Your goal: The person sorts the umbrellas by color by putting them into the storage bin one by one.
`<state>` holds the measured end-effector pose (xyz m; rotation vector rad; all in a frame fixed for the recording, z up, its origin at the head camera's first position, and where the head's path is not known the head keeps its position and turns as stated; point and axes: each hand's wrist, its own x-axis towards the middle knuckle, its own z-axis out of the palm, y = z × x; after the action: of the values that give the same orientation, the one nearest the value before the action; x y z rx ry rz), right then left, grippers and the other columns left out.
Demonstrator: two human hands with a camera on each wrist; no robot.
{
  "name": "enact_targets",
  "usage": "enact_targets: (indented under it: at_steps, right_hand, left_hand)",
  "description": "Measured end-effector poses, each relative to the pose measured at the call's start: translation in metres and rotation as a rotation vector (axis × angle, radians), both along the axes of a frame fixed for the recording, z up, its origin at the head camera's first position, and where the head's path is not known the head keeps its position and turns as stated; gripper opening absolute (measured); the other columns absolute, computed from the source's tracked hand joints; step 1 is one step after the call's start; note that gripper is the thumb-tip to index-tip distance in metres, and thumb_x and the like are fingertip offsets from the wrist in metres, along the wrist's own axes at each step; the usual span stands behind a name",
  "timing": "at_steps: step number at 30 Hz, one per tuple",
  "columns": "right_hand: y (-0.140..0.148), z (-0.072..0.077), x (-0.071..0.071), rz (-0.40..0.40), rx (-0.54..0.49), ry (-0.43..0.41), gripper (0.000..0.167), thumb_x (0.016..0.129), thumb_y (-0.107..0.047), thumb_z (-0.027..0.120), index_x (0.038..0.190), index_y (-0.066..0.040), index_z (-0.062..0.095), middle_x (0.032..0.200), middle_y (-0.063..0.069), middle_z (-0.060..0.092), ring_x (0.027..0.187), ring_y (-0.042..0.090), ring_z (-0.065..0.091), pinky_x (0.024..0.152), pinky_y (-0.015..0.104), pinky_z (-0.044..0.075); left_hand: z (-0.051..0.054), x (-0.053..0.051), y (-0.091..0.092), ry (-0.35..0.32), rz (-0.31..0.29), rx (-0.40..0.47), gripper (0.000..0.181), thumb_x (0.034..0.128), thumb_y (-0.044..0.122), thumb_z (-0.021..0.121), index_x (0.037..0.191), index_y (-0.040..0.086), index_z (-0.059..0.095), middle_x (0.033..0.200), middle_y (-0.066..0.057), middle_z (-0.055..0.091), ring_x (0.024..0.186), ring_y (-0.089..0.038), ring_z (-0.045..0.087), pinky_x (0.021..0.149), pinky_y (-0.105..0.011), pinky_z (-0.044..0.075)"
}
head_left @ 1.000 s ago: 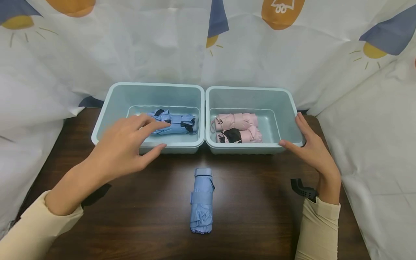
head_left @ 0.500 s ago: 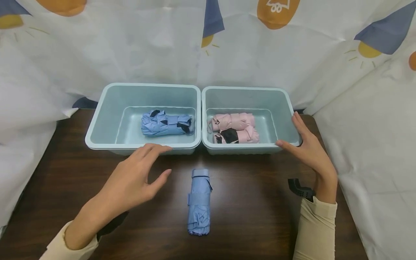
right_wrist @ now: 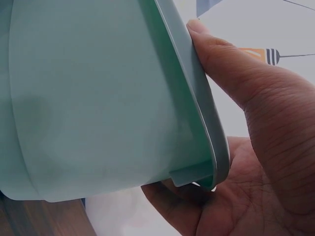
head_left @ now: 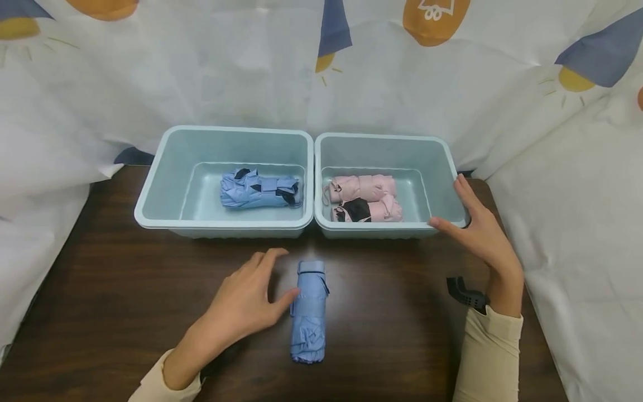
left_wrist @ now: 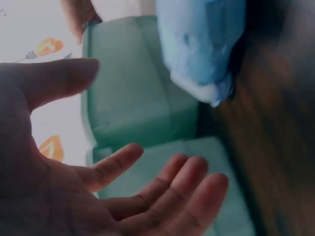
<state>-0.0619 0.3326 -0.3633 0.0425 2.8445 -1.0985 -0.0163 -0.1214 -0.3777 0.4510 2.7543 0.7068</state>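
A folded blue umbrella (head_left: 308, 321) lies lengthwise on the dark wooden table, its capped end toward the bins. My left hand (head_left: 246, 298) hovers just left of it, thumb and fingers spread apart; in the head view the thumb tip overlaps the umbrella's left edge, and contact cannot be told. On the right, my right hand (head_left: 482, 229) rests against the near right corner of the right light-blue bin (head_left: 382, 226), fingers along its side and thumb at the front rim. That bin holds two folded pink umbrellas (head_left: 364, 188). Folded blue umbrellas (head_left: 261, 190) lie in the left bin (head_left: 221, 225).
The two bins stand side by side at the table's (head_left: 382, 312) back edge. Behind them and along both sides hangs a white curtain (head_left: 241, 67) with printed shapes. A black wrist mount (head_left: 467, 293) sticks out from my right wrist.
My left hand has moved from above the left bin, down and to the right, to beside the blue umbrella on the table. My right hand has stayed at the right bin's corner.
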Motion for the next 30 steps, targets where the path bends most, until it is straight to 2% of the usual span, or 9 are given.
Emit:
enact_targets:
  at_steps: [2,5,9,12,16,19,25,30]
  right_hand:
    - [0.0,0.0,0.001,-0.007,-0.004,-0.01,0.1,0.094,-0.04,0.079,0.169,-0.036,0.013,0.174,-0.029,0.003,0.167,0.027,0.011,0.122,0.072,0.026]
    - [0.001,-0.001,0.0,-0.006,-0.001,-0.007,0.1,0.094,-0.039,0.08,0.169,-0.036,0.013,0.174,-0.03,0.004,0.167,0.026,0.011,0.122,0.072,0.026]
    - [0.001,0.0,-0.002,-0.002,0.003,-0.006,0.1,0.094,-0.039,0.08,0.169,-0.037,0.013,0.174,-0.03,0.004,0.167,0.027,0.011,0.122,0.073,0.026]
    - [0.001,0.0,-0.002,0.0,0.001,-0.008,0.1,0.094,-0.039,0.079,0.169,-0.035,0.013,0.175,-0.027,0.004,0.167,0.028,0.011,0.121,0.074,0.026]
    - [0.001,0.0,-0.001,0.005,-0.003,-0.006,0.1,0.095,-0.039,0.078,0.17,-0.032,0.012,0.177,-0.021,0.004,0.167,0.032,0.011,0.12,0.076,0.025]
    - [0.001,0.0,-0.001,0.0,0.001,-0.008,0.1,0.095,-0.04,0.079,0.169,-0.034,0.012,0.176,-0.024,0.003,0.167,0.032,0.011,0.12,0.076,0.026]
    - [0.001,0.001,-0.002,-0.005,0.005,-0.014,0.1,0.094,-0.04,0.079,0.169,-0.035,0.013,0.175,-0.027,0.004,0.167,0.029,0.011,0.122,0.073,0.026]
    - [0.003,0.0,-0.003,-0.004,0.01,-0.023,0.101,0.094,-0.04,0.079,0.17,-0.031,0.012,0.176,-0.023,0.003,0.167,0.031,0.01,0.122,0.073,0.024]
  left_hand:
    - [-0.005,0.002,0.005,-0.052,0.008,-0.017,0.072,0.0947,0.06,0.07,0.149,0.016,0.052,0.137,-0.018,0.066,0.118,-0.041,0.07,0.09,-0.063,0.057]
    - [-0.012,0.005,0.011,-0.129,0.046,-0.038,0.081,0.0956,0.07,0.062,0.152,0.013,0.049,0.143,-0.021,0.063,0.125,-0.042,0.067,0.097,-0.064,0.055]
    - [-0.019,0.009,0.017,-0.178,0.115,-0.042,0.095,0.0952,0.075,0.057,0.154,0.002,0.044,0.15,-0.026,0.057,0.133,-0.044,0.062,0.103,-0.065,0.052]
    - [-0.024,0.013,0.021,-0.184,0.14,-0.02,0.097,0.0944,0.076,0.058,0.153,0.001,0.044,0.149,-0.026,0.057,0.131,-0.042,0.063,0.101,-0.065,0.053]
    - [-0.03,0.02,0.027,-0.193,0.108,-0.001,0.095,0.0921,0.078,0.059,0.154,0.009,0.044,0.144,-0.022,0.059,0.123,-0.037,0.066,0.094,-0.062,0.057]
    - [-0.032,0.025,0.034,-0.206,0.094,-0.006,0.098,0.0912,0.082,0.057,0.157,0.011,0.042,0.145,-0.021,0.059,0.121,-0.035,0.066,0.091,-0.06,0.058]
    - [-0.04,0.034,0.048,-0.243,0.156,0.046,0.107,0.0889,0.079,0.063,0.16,0.003,0.035,0.143,-0.023,0.061,0.118,-0.034,0.067,0.094,-0.056,0.058]
    - [-0.046,0.04,0.056,-0.171,0.138,0.054,0.105,0.0862,0.07,0.074,0.156,0.0,0.038,0.137,-0.024,0.061,0.11,-0.034,0.067,0.085,-0.053,0.059]
